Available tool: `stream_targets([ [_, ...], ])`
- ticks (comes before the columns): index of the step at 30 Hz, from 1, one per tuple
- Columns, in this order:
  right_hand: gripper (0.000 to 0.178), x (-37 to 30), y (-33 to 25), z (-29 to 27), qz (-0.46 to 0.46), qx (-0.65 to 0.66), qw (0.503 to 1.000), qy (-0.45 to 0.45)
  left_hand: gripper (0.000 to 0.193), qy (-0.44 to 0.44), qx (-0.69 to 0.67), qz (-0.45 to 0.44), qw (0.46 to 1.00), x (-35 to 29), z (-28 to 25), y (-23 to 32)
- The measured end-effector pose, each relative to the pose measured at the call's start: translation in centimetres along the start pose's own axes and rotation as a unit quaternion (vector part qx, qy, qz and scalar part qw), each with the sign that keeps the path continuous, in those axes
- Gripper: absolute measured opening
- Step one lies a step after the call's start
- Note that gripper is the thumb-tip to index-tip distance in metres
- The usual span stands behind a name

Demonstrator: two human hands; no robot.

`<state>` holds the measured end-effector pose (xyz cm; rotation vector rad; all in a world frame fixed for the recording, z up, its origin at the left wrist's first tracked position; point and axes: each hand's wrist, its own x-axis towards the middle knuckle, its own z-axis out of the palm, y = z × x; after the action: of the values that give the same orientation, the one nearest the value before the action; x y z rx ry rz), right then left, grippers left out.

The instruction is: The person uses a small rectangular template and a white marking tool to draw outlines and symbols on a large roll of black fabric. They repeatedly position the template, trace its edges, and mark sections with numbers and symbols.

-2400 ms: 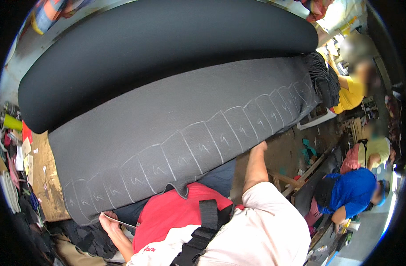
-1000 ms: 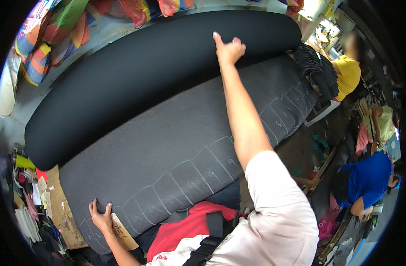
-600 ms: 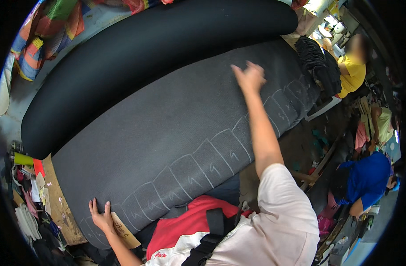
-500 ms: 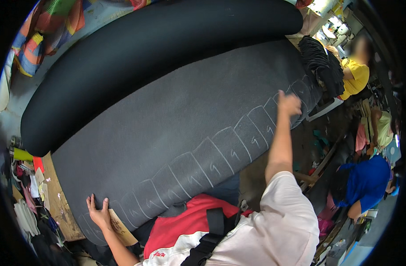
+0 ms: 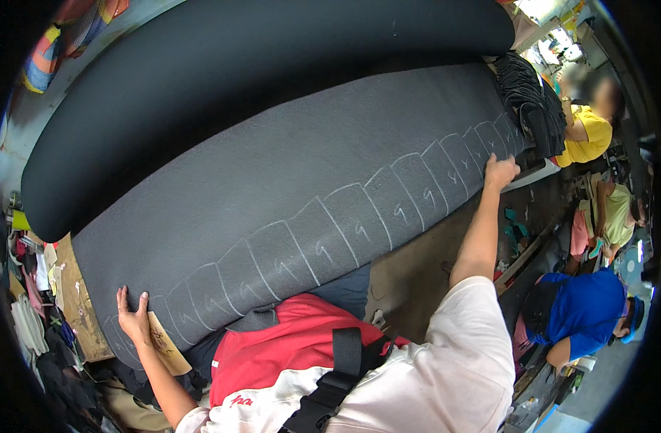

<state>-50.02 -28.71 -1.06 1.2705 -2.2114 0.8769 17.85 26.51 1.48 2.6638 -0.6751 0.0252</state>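
A long dark grey fabric sheet [image 5: 272, 166] stretches in front of me, with a row of chalk-drawn panel outlines and marks along its near edge. My left hand [image 5: 133, 317] lies on its left end, thumb and fingers apart. Beside that wrist, a tan card [image 5: 166, 345] with handwriting rests at the fabric's near edge. Over at the right end, my right hand [image 5: 501, 172] is at the near edge, thumb on top and the other fingers curled by the edge, slightly blurred. It appears to grip the fabric there.
A thick black fabric roll [image 5: 258, 65] lies along the far side. Folded black pieces [image 5: 526, 94] are stacked at the right end. People in yellow [image 5: 588, 136], light green and blue [image 5: 586, 310] tops sit to the right. Cloth scraps [image 5: 29, 310] crowd the left.
My right hand has moved rightward and down to the fabric's near edge, and the fabric's right end now lies straighter. My left hand stays on the left end. The view has shifted.
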Motion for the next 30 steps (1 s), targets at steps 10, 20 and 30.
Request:
stream_targets([
  [10,0.018,-6.3,-3.0,-5.3,-0.142,0.323,0.931,-0.089,0.046,0.042,-0.025,0.005,0.999,-0.9,-0.8,0.4],
  [20,0.041,-2.8,-14.6,-3.4,-0.069,0.297,0.924,-0.232,0.096,0.020,-0.633,-0.309,0.710,4.3,-2.9,-1.3],
  [30,0.064,-39.5,-38.4,-27.0,-0.558,0.515,0.438,-0.481,0.037,-0.004,-0.661,-0.263,0.703,2.1,1.2,-0.3],
])
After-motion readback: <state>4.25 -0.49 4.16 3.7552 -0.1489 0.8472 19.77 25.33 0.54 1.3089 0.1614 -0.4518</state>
